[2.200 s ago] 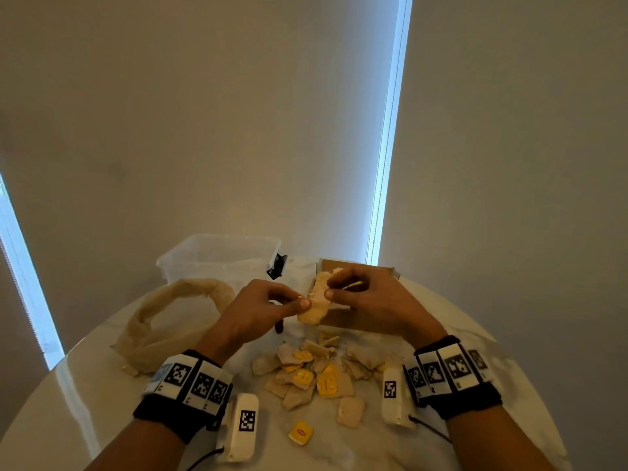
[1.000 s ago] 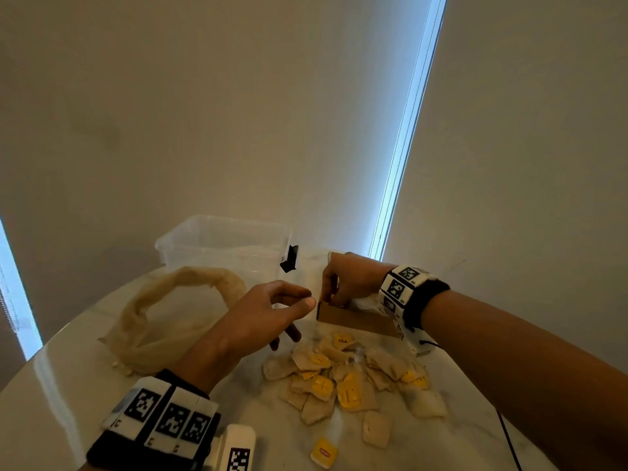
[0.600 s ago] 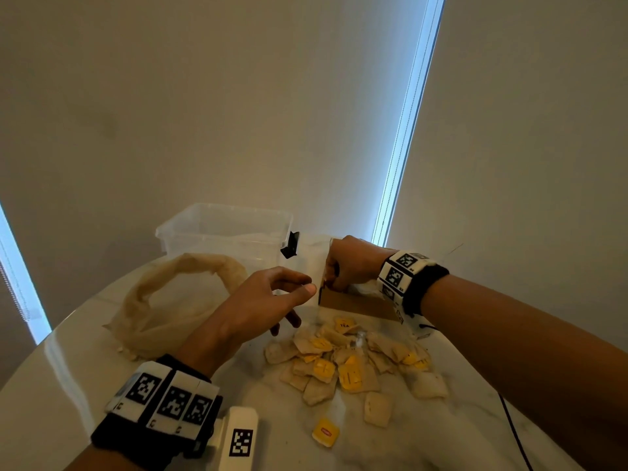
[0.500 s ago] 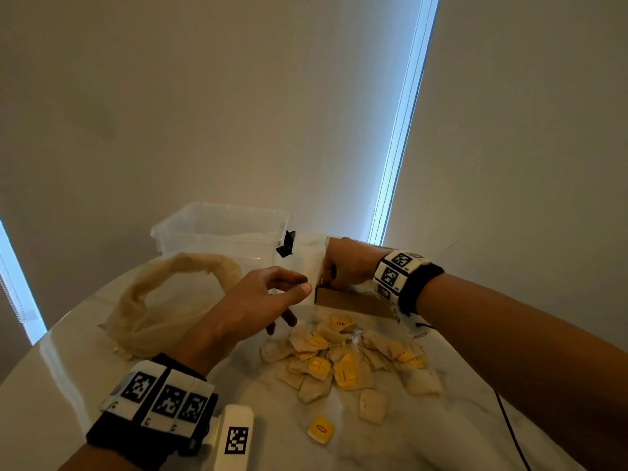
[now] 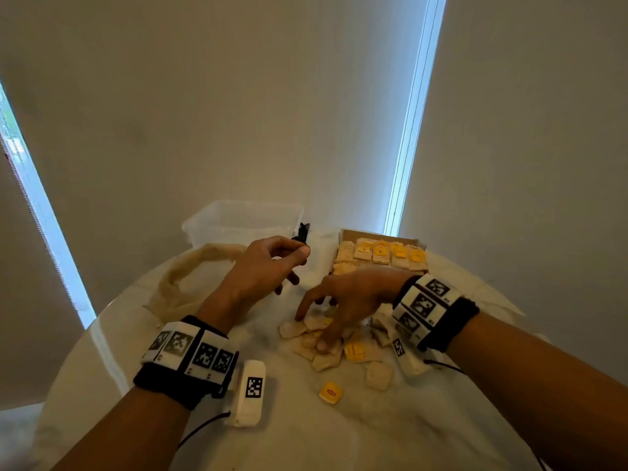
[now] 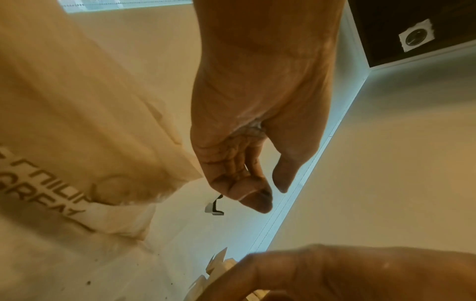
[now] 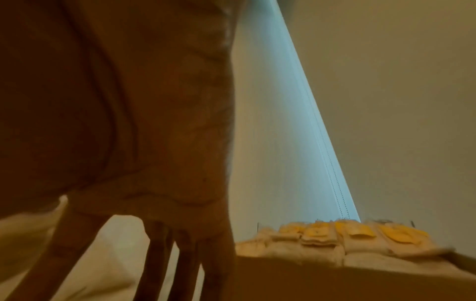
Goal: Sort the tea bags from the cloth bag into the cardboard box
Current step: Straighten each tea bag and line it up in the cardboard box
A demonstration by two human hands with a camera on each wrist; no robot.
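Under the right hand point(image 5: 343, 297) lies a loose pile of tea bags point(image 5: 326, 348) on the bench point(image 5: 339, 436). The fingers point(image 5: 302, 309) are spread out straight, tips down on the pile, and they grip nothing yet. The left hand point(image 5: 268, 266) floats just left of it, above the bench. Its fingers are loosely curled toward the thumb, and I see nothing held in them.

The job now looks like picking the next tea bag. It should go best to pinch just one bag at the edge of the pile, by its flat paper side, so the others stay put. The strings and yellow tags may tangle, so lift slowly.

The cardboard box point(image 5: 380, 256) sits just past the right hand, with rows of bags already packed in it. The free room looks to be at its near left side. The cloth bag point(image 5: 190, 277) lies slack beyond the left hand, with a clear tub point(image 5: 238, 219) behind it. One yellow tag point(image 5: 330, 392) lies alone, nearer the person than both hands. The bench edge curves well away from the pile.
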